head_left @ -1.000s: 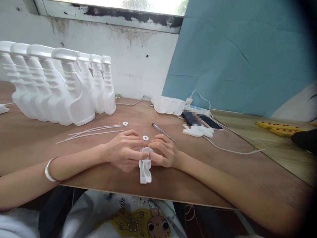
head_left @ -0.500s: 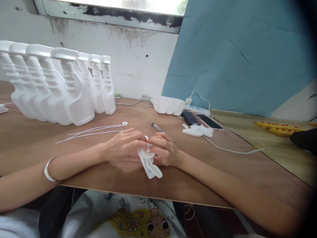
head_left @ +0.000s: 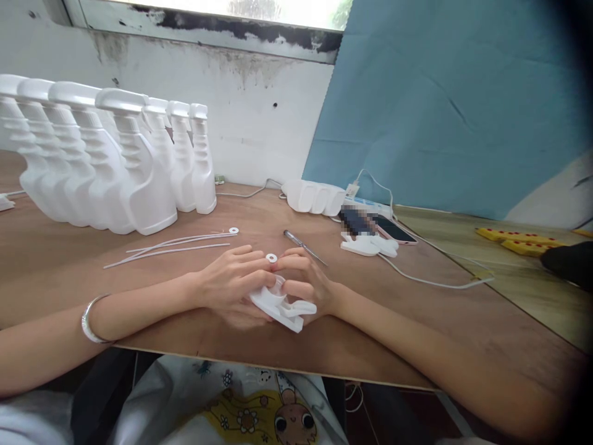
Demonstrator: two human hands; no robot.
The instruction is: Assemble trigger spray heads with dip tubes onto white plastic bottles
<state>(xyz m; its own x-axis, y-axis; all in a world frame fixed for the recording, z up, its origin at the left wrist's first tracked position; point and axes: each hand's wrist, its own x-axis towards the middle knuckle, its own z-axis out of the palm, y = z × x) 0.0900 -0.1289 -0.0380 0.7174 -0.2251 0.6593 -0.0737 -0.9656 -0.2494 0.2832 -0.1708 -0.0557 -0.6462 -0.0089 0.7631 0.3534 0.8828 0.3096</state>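
A white spray trigger head (head_left: 280,309) is held low over the table's front edge, its nozzle end pointing right and toward me. My left hand (head_left: 238,278) grips it from the left, thumb and fingers closed on its body. From the other side my right hand (head_left: 308,281) has curled fingers round it. A small white ring-shaped washer (head_left: 271,258) shows between the fingertips of both hands; which one pinches it I cannot tell. Behind the left hand lie thin white tubes (head_left: 176,250) and another washer (head_left: 234,230). A pen-like metal tool (head_left: 303,246) lies behind the right hand.
White spray bottles (head_left: 143,179) stand in a row at the back left. A white bottle-like container (head_left: 315,196) lies near the wall. More white trigger heads (head_left: 368,245), a phone (head_left: 393,228) and a white cable (head_left: 430,284) are on the right side.
The trigger head has turned, its lower end swinging right. The fingertips have parted a little, and the washer between them shows more fully.
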